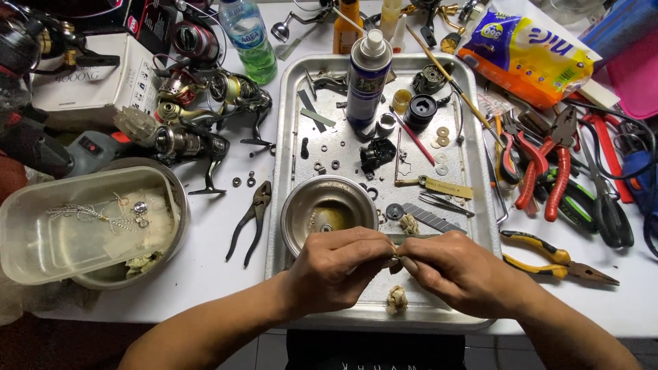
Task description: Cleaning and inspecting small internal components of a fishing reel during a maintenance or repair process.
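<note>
**Two hands pinch a small part over a crowded metal tray**

A white table (205, 267) carries everything, and a shallow metal tray (288, 137) with a rolled rim sits at its middle, apparently to keep tiny loose pieces from rolling off. Left of the tray lies a cloudy plastic tub (41, 240), resting in a round bowl, with bits of chain inside. Fishing reels (199, 109) cluster beyond the tub, glossy and knobbed. Right of the tray, red-handled pliers (541, 164) and yellow-handled pliers (548, 260) lie flat within easy reach.

On the tray, a tall spray can (367, 82) stands upright near the far edge. A small steel bowl (322, 209), smooth and dulled, sits on the tray's near half, just beyond the hands.

The left hand (343, 264) and right hand (459, 267) meet above the tray's near edge, so a dropped piece would probably land in it. Their fingers (384, 257) are narrowed together, pinching a small part (395, 261) between the tips; its shape is too hidden to tell. A crumpled wad (396, 299) lies on the tray just beneath.
</note>
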